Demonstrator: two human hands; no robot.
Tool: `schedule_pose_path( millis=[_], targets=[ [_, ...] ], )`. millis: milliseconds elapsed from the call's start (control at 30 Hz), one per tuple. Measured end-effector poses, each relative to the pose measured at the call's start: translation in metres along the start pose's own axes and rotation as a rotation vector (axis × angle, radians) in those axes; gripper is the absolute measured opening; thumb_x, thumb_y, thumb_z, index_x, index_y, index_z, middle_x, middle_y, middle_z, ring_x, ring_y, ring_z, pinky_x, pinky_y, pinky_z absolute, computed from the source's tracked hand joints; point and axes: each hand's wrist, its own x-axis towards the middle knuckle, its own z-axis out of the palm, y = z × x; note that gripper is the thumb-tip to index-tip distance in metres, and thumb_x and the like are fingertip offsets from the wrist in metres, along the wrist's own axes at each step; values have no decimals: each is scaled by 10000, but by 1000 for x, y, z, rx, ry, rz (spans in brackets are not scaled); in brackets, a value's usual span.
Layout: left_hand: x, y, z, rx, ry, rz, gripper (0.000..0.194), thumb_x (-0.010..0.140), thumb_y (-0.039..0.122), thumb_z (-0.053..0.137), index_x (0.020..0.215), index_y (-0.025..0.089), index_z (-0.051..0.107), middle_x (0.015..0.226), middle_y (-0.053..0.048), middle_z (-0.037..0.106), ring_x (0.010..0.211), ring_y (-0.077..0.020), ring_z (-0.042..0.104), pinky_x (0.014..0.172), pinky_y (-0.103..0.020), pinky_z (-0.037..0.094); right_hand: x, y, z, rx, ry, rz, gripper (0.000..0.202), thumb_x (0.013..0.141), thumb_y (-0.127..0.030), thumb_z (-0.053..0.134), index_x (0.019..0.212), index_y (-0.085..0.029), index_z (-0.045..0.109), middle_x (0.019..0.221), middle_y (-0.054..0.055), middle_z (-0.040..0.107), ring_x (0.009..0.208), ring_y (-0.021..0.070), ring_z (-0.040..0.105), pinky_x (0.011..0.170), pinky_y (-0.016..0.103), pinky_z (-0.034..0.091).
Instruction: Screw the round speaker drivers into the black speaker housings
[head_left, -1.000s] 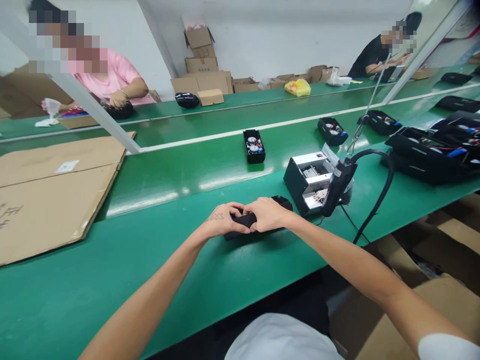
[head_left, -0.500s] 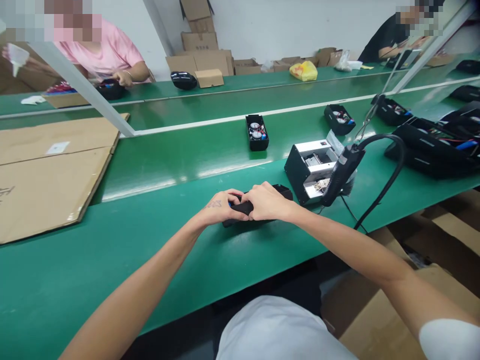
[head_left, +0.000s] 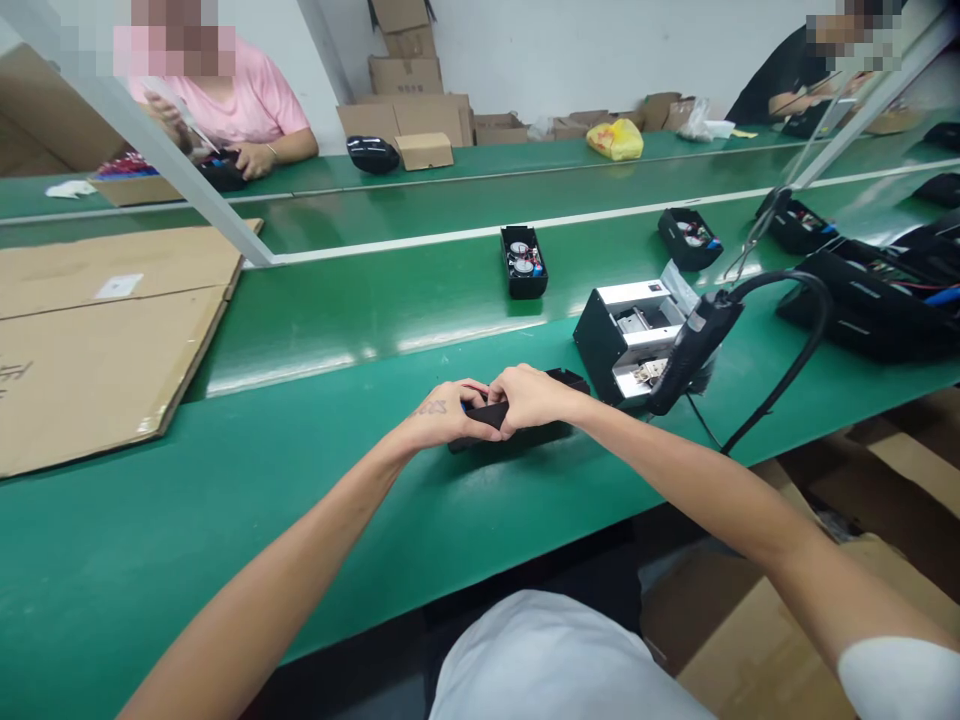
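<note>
A black housing [head_left: 551, 432] lies on the green bench [head_left: 337, 560] in front of me, partly covered by my hands. My left hand [head_left: 450, 412] is closed on its left part, thumb along the near side. From the right, my right hand [head_left: 529, 398] grips the same housing, its fingertips close to those of my left. Between the hands a bit of the black surface shows; what the fingertips touch inside is hidden.
An open black housing with round parts [head_left: 523, 262] stands behind my hands. Right of them are a white-and-black box [head_left: 626, 340] and a hanging black tool [head_left: 694, 350] with a cable. Flat cardboard [head_left: 97, 350] lies left. Two people sit across the bench.
My hands stay on the black housing with only slight finger movement. The view has shifted a little. The person in pink has brought a white tool down to a black part.
</note>
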Motion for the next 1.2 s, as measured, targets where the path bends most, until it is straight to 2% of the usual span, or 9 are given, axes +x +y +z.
schedule_pose_path(
  millis=[300,533,733,867,1067,1200],
  targets=[
    [1,-4,2,-8,12,-8,368,515,527,967,594,258,728,1209,-13,759,1222,-304,681,1066,-420,525,-2,2,6,-6,36,-32,274,699,-312,871,942,-220,786,864,20,779,846,220,704,591,284,368],
    [3,-3,1,-7,8,-17,372,516,522,960,599,253,718,1207,-11,758,1189,-298,687,1051,-426,537,-3,7,10,-52,75,-55,349,720,-338,868,1035,-223,770,999,53,794,931,259,714,649,294,354],
    [0,-3,3,-5,10,-9,374,531,518,951,594,243,707,1228,-20,739,1152,-296,692,1089,-461,522,-10,4,14,-36,95,-29,314,754,-380,874,1030,-249,801,925,34,794,894,252,716,649,306,350],
    [-1,-5,3,3,8,2,368,542,532,947,605,249,720,1267,-28,739,1202,-311,681,1104,-462,516,-15,1,11,3,94,-3,351,777,-351,845,1123,-297,836,922,22,812,919,250,731,643,302,372],
    [1,-4,1,3,10,-23,370,525,527,960,601,254,722,1257,-30,746,1235,-326,673,1118,-470,502,-11,2,10,18,97,27,270,739,-332,847,1002,-271,844,914,37,809,945,267,723,627,296,378],
    [2,-4,2,-3,12,-38,371,513,516,965,593,250,718,1243,-26,744,1229,-330,673,1120,-470,493,-7,4,12,23,97,14,242,717,-302,850,952,-248,828,874,29,791,903,244,712,643,291,398]
  ],
)
